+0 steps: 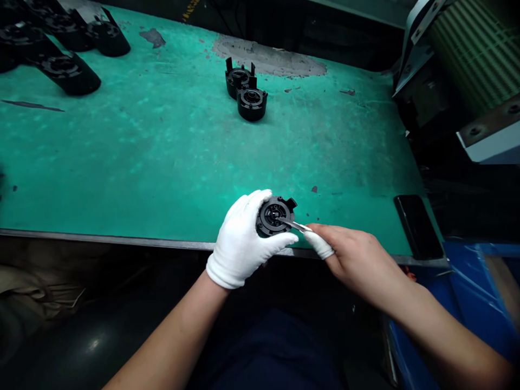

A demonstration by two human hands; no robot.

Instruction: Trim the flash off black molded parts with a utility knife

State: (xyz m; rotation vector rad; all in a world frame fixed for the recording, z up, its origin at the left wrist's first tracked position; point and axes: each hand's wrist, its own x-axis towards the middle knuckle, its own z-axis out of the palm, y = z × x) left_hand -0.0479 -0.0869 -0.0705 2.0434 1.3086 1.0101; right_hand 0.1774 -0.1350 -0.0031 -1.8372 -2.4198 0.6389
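Observation:
My left hand (242, 233), in a white glove, grips a round black plastic part (268, 221) at the front edge of the green table. Ring-shaped ribs and a central hole show on the part's face, and a tab sticks out at its upper right. My right hand (345, 246) is bare except for a white cover on the thumb. It pinches a thin metal blade (298, 226), whose tip reaches the middle of the part's face. The handle end of the blade is hidden in my fingers.
Two similar black parts (251, 103) stand touching farther back on the green table (162, 151). Several more black parts (71, 73) are at the back left. A black phone (417, 226) lies at the right front corner. A blue container (475, 292) stands below it, and a machine (479, 59) rises at the right.

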